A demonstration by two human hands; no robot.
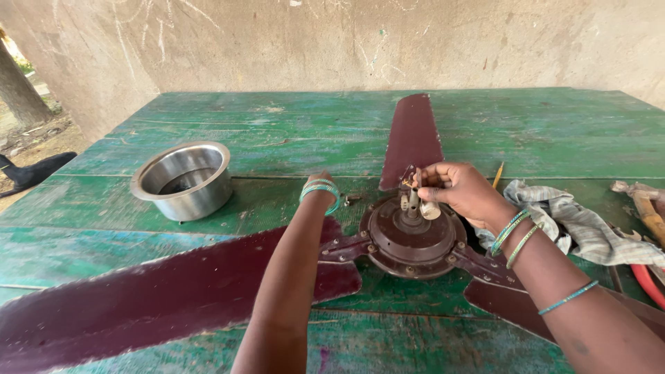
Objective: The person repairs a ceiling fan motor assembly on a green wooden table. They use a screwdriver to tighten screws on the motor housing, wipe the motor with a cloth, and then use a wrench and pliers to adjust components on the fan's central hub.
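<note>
A maroon ceiling fan (409, 239) lies flat on the worn green desk (277, 131), its round motor housing facing up and three blades spread outward. The right hand (460, 190) hovers over the centre of the motor, its fingers (424, 181) pinched narrow around a small pale cylindrical part (430, 210) that sits just beside the short central shaft (413, 202). The thumb and forefinger close on the part from above; the remaining fingers curl in behind them.

The left hand (320, 181) reaches forward across the near-left blade (159, 298), but it is bent away at the wrist, so its fingers are hidden and it cannot be told whether they are spread or closed. Green bangles (321, 190) ring that wrist. Just past the hidden fingers, a few small screws (352, 199) lie on the desk, close to the motor's rim.

The far blade (412, 138) runs away from the right fingers toward the wall. Well to the left of the left hand stands a steel bowl (183, 179). Behind the right wrist lies a crumpled checked cloth (575, 221), with a pencil (497, 175) just beyond it. Farther out from the right fingers, at the desk's edge, are a wooden-handled tool (648, 211) and a red hose (648, 284).
</note>
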